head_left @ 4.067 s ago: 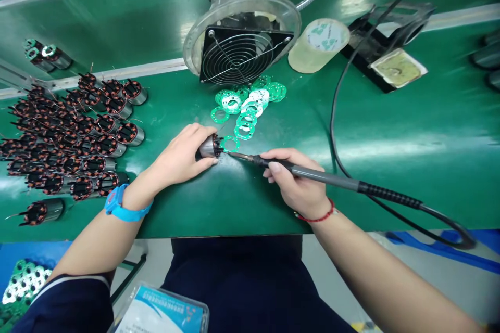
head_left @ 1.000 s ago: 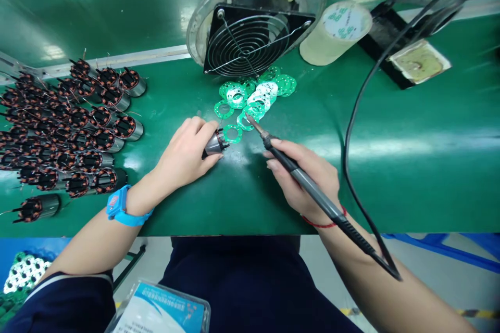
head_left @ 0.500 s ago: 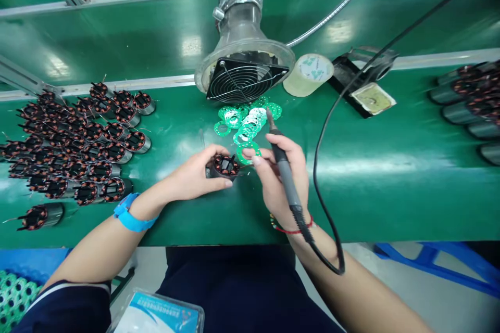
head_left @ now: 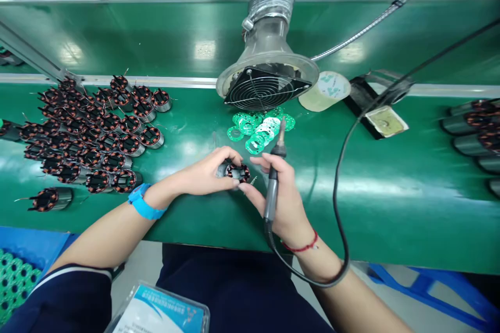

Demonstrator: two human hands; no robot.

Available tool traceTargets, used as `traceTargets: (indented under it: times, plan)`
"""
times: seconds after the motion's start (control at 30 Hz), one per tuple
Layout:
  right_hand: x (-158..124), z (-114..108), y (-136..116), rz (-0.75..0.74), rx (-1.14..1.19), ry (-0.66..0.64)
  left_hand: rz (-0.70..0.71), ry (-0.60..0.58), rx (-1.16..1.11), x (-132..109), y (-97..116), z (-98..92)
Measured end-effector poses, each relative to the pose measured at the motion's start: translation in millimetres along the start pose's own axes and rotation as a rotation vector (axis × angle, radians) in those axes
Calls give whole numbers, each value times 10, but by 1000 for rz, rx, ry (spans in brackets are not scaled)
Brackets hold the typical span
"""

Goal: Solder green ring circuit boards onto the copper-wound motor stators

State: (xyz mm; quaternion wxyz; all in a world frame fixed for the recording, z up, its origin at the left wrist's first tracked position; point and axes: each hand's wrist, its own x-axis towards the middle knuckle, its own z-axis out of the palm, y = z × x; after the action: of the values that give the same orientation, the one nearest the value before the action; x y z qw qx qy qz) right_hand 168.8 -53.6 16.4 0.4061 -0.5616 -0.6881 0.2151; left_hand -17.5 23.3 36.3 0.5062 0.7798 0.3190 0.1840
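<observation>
My left hand [head_left: 213, 173] is wrapped round a motor stator [head_left: 237, 173] with copper windings, lying on its side just above the bench. In my right hand [head_left: 287, 195] is a soldering iron [head_left: 272, 192], its tip pointing away from me. The thumb and fingertips of that hand are spread at the stator's wound end, by some thin loose wires [head_left: 253, 181]. Whether a ring sits on the stator's end I cannot make out. Beyond both hands lies a pile of green ring-shaped circuit boards [head_left: 255, 143].
Many stators [head_left: 111, 141] stand grouped at the left, with more [head_left: 469, 124] at the far right. A fume extractor fan [head_left: 265, 88] hangs over the boards. Behind them are a tape roll [head_left: 326, 91] and an iron stand with a sponge [head_left: 386, 122]. The iron's cable [head_left: 336, 187] loops over my right forearm.
The green ring board pinched in my right fingers no longer shows there. My right fingers have moved to the stator's end, and the iron has turned more upright. The whole view has shifted.
</observation>
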Motion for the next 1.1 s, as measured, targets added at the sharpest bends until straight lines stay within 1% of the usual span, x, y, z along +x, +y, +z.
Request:
traceTargets:
  times: [0.07,0.13,0.17,0.2,0.23,0.33,0.43,0.5,0.53,0.6,0.67,0.77,0.83,0.93,1.03,1.1]
  plan:
    - [-24,-10,-31,81,-69,-102,-57,67,-15,25,-3,-10]
    - [-34,-17,-44,169,-127,-168,-152,155,87,45,-11,-13]
    - [-36,-25,-41,209,-136,-180,-192,176,150,48,-14,-16]
    - [-37,-38,-32,243,-125,-183,-216,167,200,46,-17,-21]
    - [-36,-57,-18,272,-95,-182,-222,131,231,39,-17,-28]
    - [-17,-138,27,309,12,-163,-151,2,254,-1,-13,-45]
    - [41,-205,28,264,-24,-123,-11,-22,312,-28,-16,-27]
    - [96,-207,-9,173,-112,-110,61,-33,336,-24,-33,10]
    - [124,-192,-34,112,-168,-105,76,-37,340,-16,-47,32]
    - [174,-140,-86,-8,-300,-97,68,-20,351,5,-79,77]
    - [208,-75,-125,-84,-418,-92,45,14,390,24,-107,122]
    - [224,5,-138,-143,-455,-59,25,57,453,41,-121,183]
    - [210,38,-121,-150,-422,-14,7,72,475,45,-115,210]
    - [150,65,-83,-90,-386,53,-1,94,448,36,-100,213]
    - [47,68,-43,-21,-313,104,90,122,324,20,-79,195]
    - [-28,61,-13,-1,-232,109,144,147,261,20,-55,207]
